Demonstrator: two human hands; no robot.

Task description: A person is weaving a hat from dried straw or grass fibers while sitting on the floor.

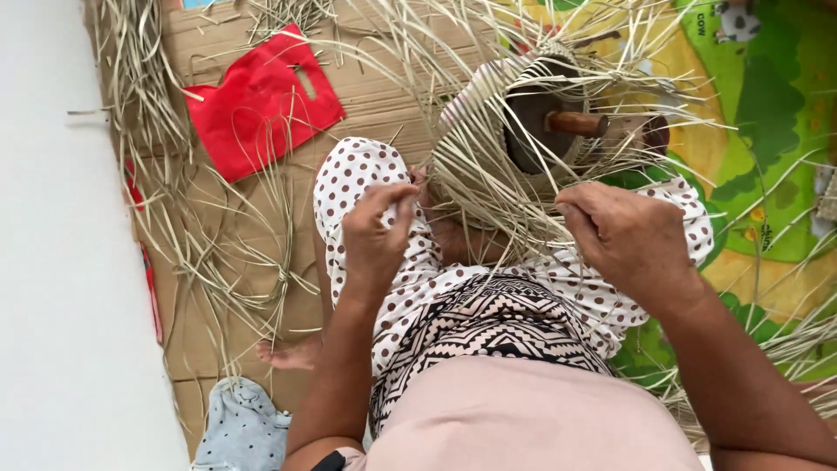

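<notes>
Flattened cardboard (pixel 235 227) is covering the floor beside a white wall (pixel 52 262), with a colourful picture play mat (pixel 758 131) lying to the right. Person is sitting on the floor, legs in polka-dot cloth (pixel 357 174), bare foot (pixel 292 353) poking out at lower left.

Step in hand, as I judge it: weaving is mid-way. A half-woven straw basket (pixel 488 166) is resting on the lap, tipped so its opening is facing up and right, with loose unwoven strands (pixel 488 52) fanning out all around the rim.

Left hand (pixel 377 231) is sitting just left of the basket wall, fingers (pixel 397 196) curled and pinched nearly closed, seemingly on a thin strand at the basket's edge; the strand itself is too fine to confirm. Right hand (pixel 623 231) is sitting just right of the basket, fingers (pixel 580 214) curled tight around several strands and pulling them outward.

Next move likely calls for crossing the pinched strand over or under its neighbours while keeping tension with the other hand; loose strands tangle easily.

Containers: the basket is holding a dark round form (pixel 532 131) with a brown wooden handle (pixel 575 122) sticking out to the right, probably a mould; the rest inside is hidden by straw.

Red non-woven bag (pixel 261 100) is lying flat on the cardboard, contents not visible. More loose straw (pixel 227 253) is scattered over the cardboard, and a grey dotted cloth (pixel 244 427) is lying near the bottom edge.
</notes>
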